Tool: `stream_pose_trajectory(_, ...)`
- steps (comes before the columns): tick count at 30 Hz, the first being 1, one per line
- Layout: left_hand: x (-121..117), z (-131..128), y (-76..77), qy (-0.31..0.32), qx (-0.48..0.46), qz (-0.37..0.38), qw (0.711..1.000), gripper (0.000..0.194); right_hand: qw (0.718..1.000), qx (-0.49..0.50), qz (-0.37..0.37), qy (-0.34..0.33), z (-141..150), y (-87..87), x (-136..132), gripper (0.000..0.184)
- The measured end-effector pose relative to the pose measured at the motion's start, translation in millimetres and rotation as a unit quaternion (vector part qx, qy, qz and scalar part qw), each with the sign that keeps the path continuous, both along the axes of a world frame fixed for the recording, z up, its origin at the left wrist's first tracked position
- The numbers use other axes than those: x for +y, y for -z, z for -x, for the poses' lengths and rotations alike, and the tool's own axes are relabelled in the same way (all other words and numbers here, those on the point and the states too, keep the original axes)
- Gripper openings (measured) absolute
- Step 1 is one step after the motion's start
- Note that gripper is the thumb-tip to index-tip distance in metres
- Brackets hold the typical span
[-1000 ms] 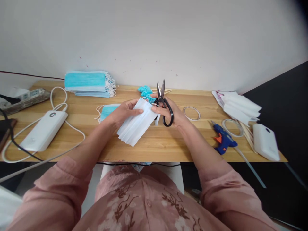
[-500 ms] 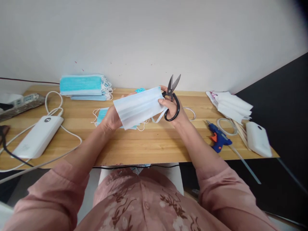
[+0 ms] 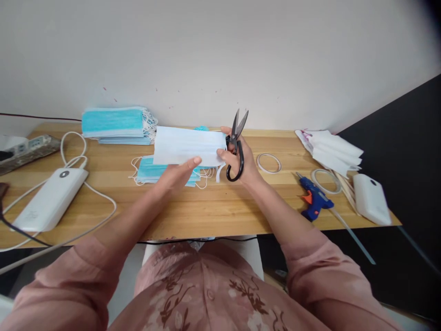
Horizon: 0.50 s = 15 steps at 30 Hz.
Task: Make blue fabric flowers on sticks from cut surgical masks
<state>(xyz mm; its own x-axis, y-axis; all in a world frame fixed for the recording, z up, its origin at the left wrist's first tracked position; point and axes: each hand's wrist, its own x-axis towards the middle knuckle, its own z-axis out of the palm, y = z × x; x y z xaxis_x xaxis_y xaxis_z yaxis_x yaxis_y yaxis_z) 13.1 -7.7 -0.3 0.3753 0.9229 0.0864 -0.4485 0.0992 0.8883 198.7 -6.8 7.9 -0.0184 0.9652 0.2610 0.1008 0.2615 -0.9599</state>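
A pale face mask [image 3: 188, 145] is stretched level above the wooden table between both hands. My left hand [image 3: 179, 174] grips its lower edge, thumb in front and fingers hidden behind. At the mask's right end, my right hand [image 3: 237, 158] pinches it with the thumb while also holding black-handled scissors [image 3: 235, 149], their blades apart and pointing up. A short white strip [image 3: 218, 174] dangles below that end. Blue face masks [image 3: 149, 171] with white ear loops lie on the table beneath, partly covered by my left hand.
A stack of blue masks [image 3: 113, 122] lies at the back left. A white power bank [image 3: 51, 197] with cables and a power strip [image 3: 29, 149] sit left. Rightward are a tape ring [image 3: 268, 163], a blue glue gun [image 3: 313, 197], folded white sheets [image 3: 332, 149] and a white device [image 3: 372, 198].
The mask has turned from tilted to nearly level and shifted left. My left thumb has come round to its front. The scissors have moved left with my right hand.
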Motion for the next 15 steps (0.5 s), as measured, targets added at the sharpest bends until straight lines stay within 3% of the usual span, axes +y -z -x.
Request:
stream_pose_trajectory(5,-1.3,-4.5,-3.9,0.001,-0.056,0.027,0.998,0.061,0.999,-0.017,-0.024,-0.041,4.5,-0.5,-4.0,0.074)
stream_pose_trajectory(11,8.8,4.0,-1.2,-0.088,-0.072,0.029,0.993,0.05,0.996,0.024,0.011,-0.084,8.4,-0.4,-4.5,0.071)
stream_pose_trajectory(15,10.1,5.4,-2.8,-0.106,-0.075,0.014,0.991,0.046,0.993,0.011,0.023,-0.118,10.3,3.4,-3.6,0.076)
